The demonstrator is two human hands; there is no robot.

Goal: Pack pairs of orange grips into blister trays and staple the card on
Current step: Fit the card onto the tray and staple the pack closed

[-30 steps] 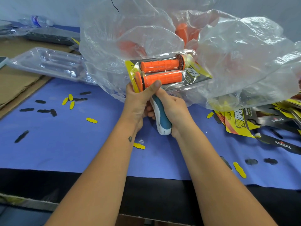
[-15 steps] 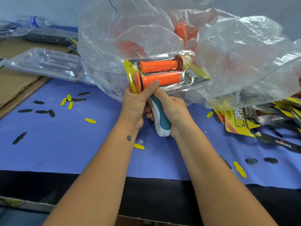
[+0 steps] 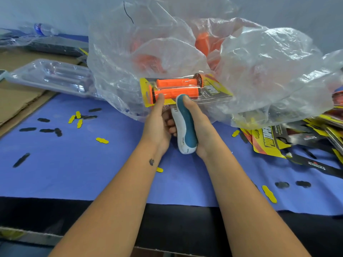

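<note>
Currently: one loaded blister pack [image 3: 185, 90] held up off the blue table mat [image 3: 92, 164], in front of the big clear plastic bag [image 3: 241, 71] of loose orange grips. Two orange grips [image 3: 175, 88] sit side by side in the tray, long axes running left-right across the view, with the yellow printed card [image 3: 215, 86] behind them.

Left hand [image 3: 157, 125]: gripping the pack at its near-left corner, thumb pressed flat up onto the lower grip, fingers curled underneath. Right hand [image 3: 200, 127]: wrapped round the white and teal stapler [image 3: 185, 127], thumb on top near the nose.

Key relation: the stapler's long axis points away from the person, roughly square to the grips' axis. Its nose meets the near long edge of the pack, just right of the left thumb. Pack lies directly beyond both hands. Whether the flange is seated fully in the stapler's mouth: cannot tell, the nose hides it.

Judgement: a staple on the near edge is in hand; the squeeze wants the edge well inside the mouth and the left thumb kept away from the nose.

Elsewhere: empty blister trays [image 3: 55, 76] stacked at left, spare cards [image 3: 278, 140] heaped at right, yellow and black punch-outs [image 3: 102, 140] scattered on the mat.
</note>
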